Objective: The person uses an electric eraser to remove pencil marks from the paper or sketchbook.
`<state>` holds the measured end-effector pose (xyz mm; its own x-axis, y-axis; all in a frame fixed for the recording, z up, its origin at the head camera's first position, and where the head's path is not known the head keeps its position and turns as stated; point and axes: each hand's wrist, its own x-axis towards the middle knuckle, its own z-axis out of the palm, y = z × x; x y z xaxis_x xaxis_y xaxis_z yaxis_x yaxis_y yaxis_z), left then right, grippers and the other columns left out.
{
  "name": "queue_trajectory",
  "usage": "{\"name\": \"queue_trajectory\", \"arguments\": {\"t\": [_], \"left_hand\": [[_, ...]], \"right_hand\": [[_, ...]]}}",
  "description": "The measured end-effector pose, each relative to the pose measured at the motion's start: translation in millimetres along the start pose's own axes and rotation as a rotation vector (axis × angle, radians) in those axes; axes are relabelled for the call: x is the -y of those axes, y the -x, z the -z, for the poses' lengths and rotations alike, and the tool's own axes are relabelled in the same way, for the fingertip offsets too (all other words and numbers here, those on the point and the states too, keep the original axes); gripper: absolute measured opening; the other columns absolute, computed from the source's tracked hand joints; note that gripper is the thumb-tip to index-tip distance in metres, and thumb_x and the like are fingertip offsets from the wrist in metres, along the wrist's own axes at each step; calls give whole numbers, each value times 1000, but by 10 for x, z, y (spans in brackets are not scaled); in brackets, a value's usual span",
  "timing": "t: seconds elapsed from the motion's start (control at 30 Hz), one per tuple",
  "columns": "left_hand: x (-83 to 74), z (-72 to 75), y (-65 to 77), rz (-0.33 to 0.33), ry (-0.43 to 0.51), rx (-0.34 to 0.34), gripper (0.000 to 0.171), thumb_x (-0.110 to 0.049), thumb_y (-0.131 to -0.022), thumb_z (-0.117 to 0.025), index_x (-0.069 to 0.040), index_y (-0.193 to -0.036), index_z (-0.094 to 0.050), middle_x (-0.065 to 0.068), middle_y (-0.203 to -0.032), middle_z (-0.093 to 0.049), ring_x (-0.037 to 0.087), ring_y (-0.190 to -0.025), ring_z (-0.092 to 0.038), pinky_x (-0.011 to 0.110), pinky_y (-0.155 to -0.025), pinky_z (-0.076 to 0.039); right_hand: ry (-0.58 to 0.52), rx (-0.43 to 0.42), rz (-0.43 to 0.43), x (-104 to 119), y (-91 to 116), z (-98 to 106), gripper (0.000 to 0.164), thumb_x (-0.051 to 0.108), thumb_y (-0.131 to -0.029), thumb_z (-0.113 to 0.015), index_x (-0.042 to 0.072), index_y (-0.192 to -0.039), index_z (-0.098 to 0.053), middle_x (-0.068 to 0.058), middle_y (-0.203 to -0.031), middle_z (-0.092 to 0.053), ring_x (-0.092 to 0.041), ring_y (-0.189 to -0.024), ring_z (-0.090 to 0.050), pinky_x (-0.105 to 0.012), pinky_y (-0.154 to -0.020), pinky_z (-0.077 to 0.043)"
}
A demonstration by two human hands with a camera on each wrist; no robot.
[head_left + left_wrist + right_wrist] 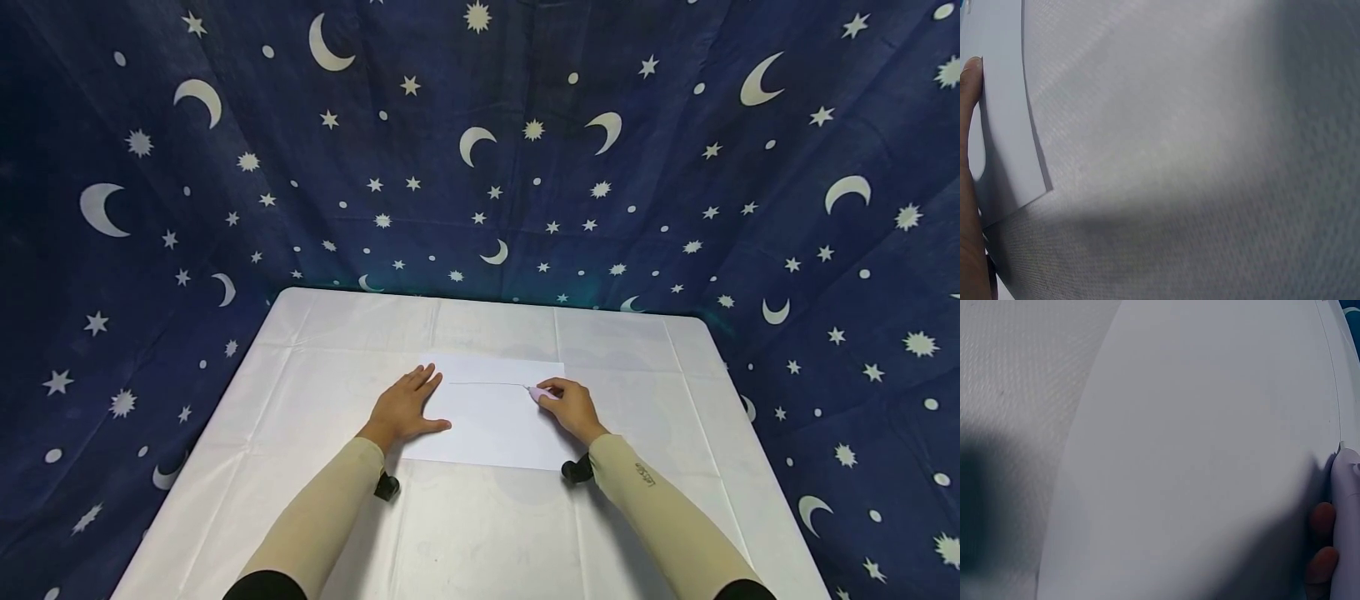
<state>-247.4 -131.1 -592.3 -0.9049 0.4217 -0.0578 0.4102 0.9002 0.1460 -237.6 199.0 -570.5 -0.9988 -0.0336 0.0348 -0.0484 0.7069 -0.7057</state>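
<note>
One lilac tool (1346,494) in right hand's (576,410) grip, left hand (403,411) (fingers straight) on paper (487,429)

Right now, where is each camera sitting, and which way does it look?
Head: on the person's head, facing forward and down at the white table, paper and starry cloth; left hand, right hand and sleeves show.
Left wrist: on that wrist, looking at a paper corner and the table; part of the left hand shows at the left edge.
Right wrist: on that wrist, looking across the paper; fingers show at the right edge.
Shared: head and right wrist both show the purple tool and thin line.
</note>
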Motion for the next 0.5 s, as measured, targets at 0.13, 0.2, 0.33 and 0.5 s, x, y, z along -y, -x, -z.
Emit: {"name": "queue_trajectory", "arguments": {"t": [0.13, 0.2, 0.33, 0.5], "left_hand": [[-1, -2, 2, 1, 0, -5, 101, -83, -65, -39, -22, -144, -22, -3, -149, -13, 17, -135, -11, 35, -108, -14], [-1, -5, 2, -1, 2, -8, 102, -83, -65, -39, -22, -144, -22, -3, -149, -13, 17, -135, -11, 35, -108, -14], [-5, 8, 7, -1, 1, -3, 101, -83, -65, -39, -23, -144, -22, -3, -149, -13, 17, -135, -11, 36, -108, -15], [-16, 35, 13, -3, 1, 2, 101, -83, -65, -39, -22, -144, -22, -2, -149, -14, 18, -135, -11, 37, -107, -16]], "right_hand": [[0, 0, 5, -1, -1, -10, 19, 18, -78, -69, 14, -96, -70, -3, -84, -61, -21, -81, -55, -36, -74, -43], [1, 1, 1, 2, 1, -3, 19, 18, -78, -69, 14, -96, -70, -3, -85, -61, -21, -81, -55, -36, -74, -43], [7, 3, -15, -14, -2, 24, 19, 18, -78, -69, 14, -96, -70, -3, -84, -61, -21, -79, -54, -36, -73, -43], [26, -3, -31, -40, -9, 46, 19, 19, -78, -69, 14, -96, -70, -2, -84, -61, -20, -78, -53, -35, -71, -43]]}}
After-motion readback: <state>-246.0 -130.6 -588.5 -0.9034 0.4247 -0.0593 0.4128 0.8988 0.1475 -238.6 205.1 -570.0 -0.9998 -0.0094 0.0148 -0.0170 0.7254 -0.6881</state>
